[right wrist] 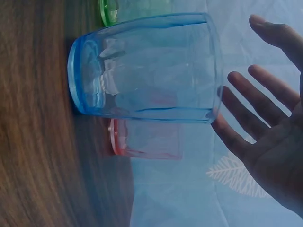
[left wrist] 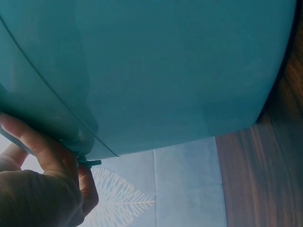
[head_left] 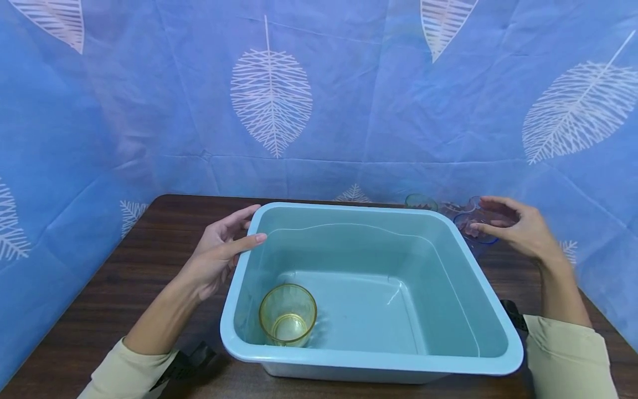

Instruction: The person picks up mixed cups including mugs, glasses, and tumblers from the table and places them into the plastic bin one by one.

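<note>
A light blue plastic basin (head_left: 369,360) stands on the dark wooden table, with a yellow glass cup (head_left: 288,316) inside at its near left corner. My left hand (head_left: 219,252) grips the basin's left rim, the thumb on top and the fingers underneath; the left wrist view shows those fingers (left wrist: 42,146) curled at the rim. To the right of the basin, my right hand (head_left: 520,227) reaches over a blue glass cup (right wrist: 147,71) with spread fingers. In the right wrist view the fingertips are right at this cup's rim. The blue cup stands upright on the table.
Behind the blue cup, a green glass cup (head_left: 421,201) and a pink glass cup (right wrist: 151,142) stand near the table's back edge. A blue cloth (head_left: 369,111) with white leaf prints hangs around the table (head_left: 164,249).
</note>
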{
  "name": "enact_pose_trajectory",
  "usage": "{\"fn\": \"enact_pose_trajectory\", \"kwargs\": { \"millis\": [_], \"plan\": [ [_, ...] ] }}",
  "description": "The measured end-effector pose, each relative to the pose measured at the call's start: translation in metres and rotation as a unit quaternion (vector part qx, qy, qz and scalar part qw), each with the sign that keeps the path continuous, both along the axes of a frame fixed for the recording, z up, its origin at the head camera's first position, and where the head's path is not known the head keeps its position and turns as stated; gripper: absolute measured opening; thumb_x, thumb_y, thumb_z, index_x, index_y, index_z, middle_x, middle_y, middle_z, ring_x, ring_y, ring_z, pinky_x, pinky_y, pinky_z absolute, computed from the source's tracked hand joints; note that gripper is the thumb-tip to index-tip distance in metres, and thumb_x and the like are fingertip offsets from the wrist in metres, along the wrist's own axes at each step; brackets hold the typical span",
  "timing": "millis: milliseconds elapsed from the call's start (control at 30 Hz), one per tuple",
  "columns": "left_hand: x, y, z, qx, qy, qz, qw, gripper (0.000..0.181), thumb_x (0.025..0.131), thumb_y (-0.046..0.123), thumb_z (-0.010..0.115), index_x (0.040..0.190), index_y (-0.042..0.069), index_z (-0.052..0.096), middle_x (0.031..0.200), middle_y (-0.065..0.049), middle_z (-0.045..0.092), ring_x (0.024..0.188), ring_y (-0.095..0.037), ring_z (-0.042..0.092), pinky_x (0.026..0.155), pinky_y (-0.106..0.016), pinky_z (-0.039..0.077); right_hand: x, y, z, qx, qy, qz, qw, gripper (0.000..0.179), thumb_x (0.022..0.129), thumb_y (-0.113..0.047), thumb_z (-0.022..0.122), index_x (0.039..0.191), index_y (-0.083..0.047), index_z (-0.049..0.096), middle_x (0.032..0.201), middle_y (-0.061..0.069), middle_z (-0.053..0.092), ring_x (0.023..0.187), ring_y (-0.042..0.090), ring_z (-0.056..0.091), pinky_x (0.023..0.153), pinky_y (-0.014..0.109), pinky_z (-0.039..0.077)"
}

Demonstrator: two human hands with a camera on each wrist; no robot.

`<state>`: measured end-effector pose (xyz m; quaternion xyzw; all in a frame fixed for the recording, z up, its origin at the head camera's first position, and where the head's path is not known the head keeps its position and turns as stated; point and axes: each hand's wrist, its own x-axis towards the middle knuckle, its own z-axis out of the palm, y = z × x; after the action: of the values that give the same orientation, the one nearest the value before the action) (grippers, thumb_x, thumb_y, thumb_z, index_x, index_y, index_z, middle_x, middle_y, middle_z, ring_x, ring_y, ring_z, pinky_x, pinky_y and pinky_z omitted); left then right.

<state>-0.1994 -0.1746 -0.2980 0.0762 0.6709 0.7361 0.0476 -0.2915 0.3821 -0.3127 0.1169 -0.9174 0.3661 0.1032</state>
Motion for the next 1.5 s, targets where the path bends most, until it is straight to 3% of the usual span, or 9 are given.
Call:
{"fn": "enact_pose_trajectory", "kwargs": {
  "millis": [233, 400, 567, 667, 800, 867, 1067, 1233, 1500],
  "plan": [
    [0.0, 0.0, 0.001, -0.001, 0.002, -0.002, 1.0, 0.064, 0.096, 0.005, 0.071, 0.155, 0.006, 0.045, 0.113, -0.011, 0.055, 0.056, -0.003, 0.054, 0.05, -0.016, 0.054, -0.002, 0.004, -0.008, -0.005, -0.012, 0.0, 0.9999, 0.065, 0.092, -0.015, 0.08, 0.148, -0.001, 0.05, 0.124, -0.023, 0.054, 0.1, -0.018, 0.055, 0.074, 0.003, 0.051],
    [0.001, 0.0, 0.002, -0.001, 0.004, -0.002, 1.0, 0.065, 0.096, 0.004, 0.071, 0.155, 0.007, 0.045, 0.113, -0.011, 0.055, 0.055, -0.003, 0.053, 0.051, -0.016, 0.054, -0.005, 0.002, -0.01, 0.019, -0.028, -0.001, 0.9994, 0.075, 0.091, -0.017, 0.082, 0.152, 0.003, 0.044, 0.141, 0.02, 0.059, 0.101, -0.018, 0.051, 0.073, 0.002, 0.048],
    [0.001, -0.001, 0.002, 0.011, 0.004, -0.005, 0.9999, 0.064, 0.096, 0.002, 0.07, 0.155, 0.005, 0.045, 0.112, -0.011, 0.056, 0.058, -0.004, 0.058, 0.056, -0.02, 0.06, -0.006, 0.0, -0.01, 0.049, -0.043, 0.013, 0.9978, 0.085, 0.089, -0.019, 0.084, 0.156, 0.004, 0.038, 0.148, 0.036, 0.046, 0.122, 0.024, 0.058, 0.074, 0.004, 0.043],
    [0.001, -0.001, 0.001, 0.012, 0.004, -0.007, 0.9999, 0.064, 0.096, 0.002, 0.07, 0.155, 0.005, 0.045, 0.112, -0.011, 0.055, 0.059, -0.004, 0.059, 0.057, -0.02, 0.061, -0.007, 0.0, -0.012, 0.053, -0.046, 0.022, 0.9973, 0.087, 0.087, -0.018, 0.085, 0.155, 0.005, 0.036, 0.15, 0.037, 0.042, 0.13, 0.055, 0.045, 0.089, 0.033, 0.056],
    [0.001, 0.0, 0.001, 0.005, 0.002, -0.006, 1.0, 0.065, 0.096, 0.003, 0.07, 0.155, 0.006, 0.044, 0.113, -0.011, 0.055, 0.06, -0.004, 0.058, 0.055, -0.018, 0.058, -0.007, 0.002, -0.016, 0.051, -0.047, 0.027, 0.9972, 0.09, 0.084, -0.016, 0.087, 0.155, 0.006, 0.036, 0.153, 0.039, 0.036, 0.133, 0.061, 0.037, 0.092, 0.079, 0.041],
    [0.001, 0.0, 0.0, 0.004, 0.003, -0.005, 1.0, 0.064, 0.096, 0.003, 0.07, 0.155, 0.006, 0.045, 0.113, -0.012, 0.055, 0.06, -0.004, 0.058, 0.054, -0.017, 0.057, -0.008, 0.003, -0.018, 0.051, -0.047, 0.031, 0.9971, 0.092, 0.082, -0.015, 0.088, 0.155, 0.006, 0.036, 0.154, 0.039, 0.034, 0.134, 0.063, 0.035, 0.093, 0.081, 0.038],
    [0.0, -0.001, 0.0, 0.007, 0.007, -0.006, 0.9999, 0.064, 0.096, 0.002, 0.07, 0.155, 0.005, 0.045, 0.113, -0.011, 0.055, 0.062, -0.004, 0.061, 0.059, -0.021, 0.062, -0.01, 0.005, -0.021, 0.065, -0.043, 0.039, 0.9962, 0.095, 0.08, -0.011, 0.09, 0.155, 0.007, 0.035, 0.153, 0.04, 0.034, 0.129, 0.061, 0.04, 0.09, 0.077, 0.044],
    [0.0, -0.001, -0.001, 0.008, 0.004, -0.004, 1.0, 0.065, 0.095, 0.003, 0.071, 0.155, 0.005, 0.045, 0.112, -0.011, 0.055, 0.062, -0.004, 0.06, 0.059, -0.021, 0.062, -0.011, 0.006, -0.02, 0.079, -0.042, 0.037, 0.9953, 0.095, 0.079, -0.012, 0.09, 0.155, 0.007, 0.036, 0.15, 0.039, 0.038, 0.124, 0.058, 0.047, 0.082, 0.045, 0.057],
    [0.0, -0.001, -0.001, 0.0, 0.002, -0.001, 1.0, 0.065, 0.096, 0.003, 0.071, 0.155, 0.007, 0.045, 0.113, -0.011, 0.055, 0.058, -0.003, 0.053, 0.05, -0.015, 0.052, -0.008, 0.008, -0.021, 0.042, -0.057, 0.035, 0.9969, 0.093, 0.083, -0.013, 0.089, 0.157, 0.004, 0.035, 0.155, 0.037, 0.036, 0.131, 0.058, 0.042, 0.074, 0.003, 0.041]
  ]
}}
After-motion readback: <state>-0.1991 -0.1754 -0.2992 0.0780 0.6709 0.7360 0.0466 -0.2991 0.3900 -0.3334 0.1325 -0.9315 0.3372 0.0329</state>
